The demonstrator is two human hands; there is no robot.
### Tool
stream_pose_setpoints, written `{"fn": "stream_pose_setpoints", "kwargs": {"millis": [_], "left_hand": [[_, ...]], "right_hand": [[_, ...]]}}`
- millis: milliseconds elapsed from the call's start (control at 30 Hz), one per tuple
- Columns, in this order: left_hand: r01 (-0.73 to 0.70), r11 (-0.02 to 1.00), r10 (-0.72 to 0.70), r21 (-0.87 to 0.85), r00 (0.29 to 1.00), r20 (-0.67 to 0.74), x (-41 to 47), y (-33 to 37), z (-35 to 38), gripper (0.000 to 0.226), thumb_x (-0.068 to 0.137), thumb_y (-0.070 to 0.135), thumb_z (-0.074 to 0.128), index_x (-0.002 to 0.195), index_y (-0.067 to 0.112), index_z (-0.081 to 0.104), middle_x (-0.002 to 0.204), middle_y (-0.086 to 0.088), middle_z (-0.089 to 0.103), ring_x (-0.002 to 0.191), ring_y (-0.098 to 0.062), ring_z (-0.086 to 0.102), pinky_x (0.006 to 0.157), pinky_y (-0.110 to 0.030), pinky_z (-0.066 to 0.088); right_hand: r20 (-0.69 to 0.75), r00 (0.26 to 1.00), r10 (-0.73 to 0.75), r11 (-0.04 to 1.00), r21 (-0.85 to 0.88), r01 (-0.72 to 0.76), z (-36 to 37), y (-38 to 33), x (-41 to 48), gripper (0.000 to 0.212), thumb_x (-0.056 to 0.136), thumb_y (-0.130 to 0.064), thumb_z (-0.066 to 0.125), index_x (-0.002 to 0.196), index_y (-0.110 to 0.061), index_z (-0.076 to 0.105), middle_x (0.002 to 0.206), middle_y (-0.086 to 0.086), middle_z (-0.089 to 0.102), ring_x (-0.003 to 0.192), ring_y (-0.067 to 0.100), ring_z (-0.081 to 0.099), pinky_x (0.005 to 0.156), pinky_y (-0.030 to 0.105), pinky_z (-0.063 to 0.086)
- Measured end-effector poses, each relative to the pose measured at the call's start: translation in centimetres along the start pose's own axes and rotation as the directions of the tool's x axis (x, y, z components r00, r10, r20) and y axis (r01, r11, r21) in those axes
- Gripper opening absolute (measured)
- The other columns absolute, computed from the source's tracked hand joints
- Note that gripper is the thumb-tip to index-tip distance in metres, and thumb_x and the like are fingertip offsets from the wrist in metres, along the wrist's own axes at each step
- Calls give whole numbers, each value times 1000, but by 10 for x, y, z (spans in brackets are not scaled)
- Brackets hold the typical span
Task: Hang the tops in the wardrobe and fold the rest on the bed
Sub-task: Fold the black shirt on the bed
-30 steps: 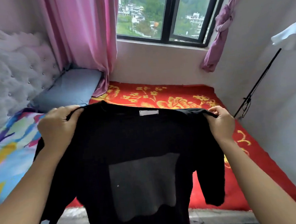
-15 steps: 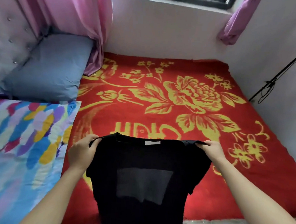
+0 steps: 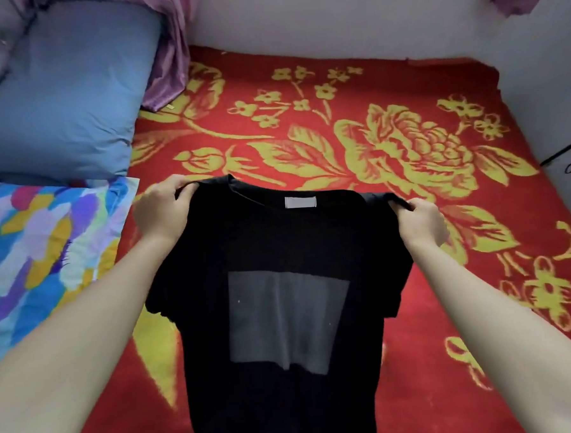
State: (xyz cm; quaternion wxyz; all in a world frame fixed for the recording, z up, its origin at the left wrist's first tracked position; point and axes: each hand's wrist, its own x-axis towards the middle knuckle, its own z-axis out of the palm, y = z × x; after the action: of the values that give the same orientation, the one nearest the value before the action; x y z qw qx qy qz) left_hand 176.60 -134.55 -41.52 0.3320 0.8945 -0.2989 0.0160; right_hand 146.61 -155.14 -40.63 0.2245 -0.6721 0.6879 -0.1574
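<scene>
Over the plush red floral blanket (image 3: pixel 355 120), the left hand (image 3: pixel 160 211) and right hand (image 3: pixel 421 222) are pinching a limp black T-shirt's (image 3: pixel 279 243) shoulders, its grey square print (image 3: pixel 286 319) facing up.

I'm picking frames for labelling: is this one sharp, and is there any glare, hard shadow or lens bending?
Head view: soft, even light with no glare or hard shadow; the left hand and right hand gripping the black T-shirt look slightly soft yet readable; folds vanish in the shirt's black; the red blanket bows along its far edge, which is wide-angle distortion.
</scene>
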Motion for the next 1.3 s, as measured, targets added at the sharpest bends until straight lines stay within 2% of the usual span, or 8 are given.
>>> {"fn": "stream_pose_setpoints", "kwargs": {"millis": [100, 200, 533, 767, 900, 1067, 1167, 1300], "left_hand": [[80, 993, -88, 87, 991, 100, 32, 1, 40, 37, 93, 38, 51, 124, 20, 58, 119, -18, 56, 117, -35, 40, 91, -43, 35], [194, 961, -251, 198, 912, 324, 5, -20, 78, 60, 92, 46, 49, 144, 23, 31, 146, -16, 32, 137, -31, 18, 109, -46, 18], [349, 768, -638, 537, 488, 595, -275, -112, 89, 71, 92, 39, 52, 149, 23, 13, 153, -13, 18, 140, -31, 13, 110, -47, 20], [90, 838, -527, 538, 387, 757, -382, -143, 72, 75, 89, 40, 57, 149, 31, 13, 156, -9, 12, 140, -28, 14, 109, -42, 25], [22, 857, -470, 515, 444, 763, -408, -165, 69, 76, 88, 38, 60, 149, 32, 15, 154, -11, 14, 137, -29, 22, 107, -41, 30], [-17, 860, -383, 510, 640, 667, -418, -172, 82, 71, 80, 48, 66, 142, 25, 40, 145, -18, 34, 125, -37, 37, 95, -48, 35], [-2, 887, -319, 462, 720, 616, -426, -175, 96, 52, 84, 31, 67, 132, 16, 53, 143, -19, 36, 122, -38, 38, 91, -48, 38], [223, 939, -332, 261, 778, 533, -430, -188, 101, 31, 87, -2, 53, 117, 1, 63, 134, -20, 45, 119, -36, 43, 98, -42, 35]], "right_hand": [[70, 995, -70, 997, -21, 72, 29, -9, 37, 38, 88, -44, 56, 113, -14, 57, 109, 12, 58, 112, 33, 48, 87, 38, 36], [265, 959, -103, 985, -106, 135, 59, 15, 37, 68, 85, -39, 63, 143, -21, 33, 140, 14, 37, 132, 30, 29, 107, 41, 25], [581, 717, 385, 920, -303, -249, 122, 201, -152, 61, 86, -25, 59, 142, -18, 35, 138, 18, 39, 130, 34, 35, 106, 38, 32], [613, 646, 455, 883, -402, -240, 134, 268, -264, 62, 87, -22, 59, 143, -19, 32, 140, 14, 36, 128, 30, 38, 102, 35, 34], [641, 648, 411, 880, -465, -99, 136, 302, -299, 62, 89, -20, 58, 143, -22, 29, 146, 12, 27, 133, 28, 29, 103, 37, 33], [635, 700, 326, 811, -569, 138, 142, 336, -314, 66, 90, -26, 58, 145, -28, 22, 148, 13, 21, 134, 28, 28, 102, 37, 34], [537, 832, 140, 753, -603, 263, 148, 354, -306, 58, 90, -21, 55, 142, -25, 29, 130, 12, 38, 114, 27, 44, 89, 34, 39], [461, 886, 51, 823, -522, 224, 147, 376, -292, 39, 92, -15, 50, 131, -16, 47, 111, 14, 48, 102, 32, 48, 80, 39, 39]]}}
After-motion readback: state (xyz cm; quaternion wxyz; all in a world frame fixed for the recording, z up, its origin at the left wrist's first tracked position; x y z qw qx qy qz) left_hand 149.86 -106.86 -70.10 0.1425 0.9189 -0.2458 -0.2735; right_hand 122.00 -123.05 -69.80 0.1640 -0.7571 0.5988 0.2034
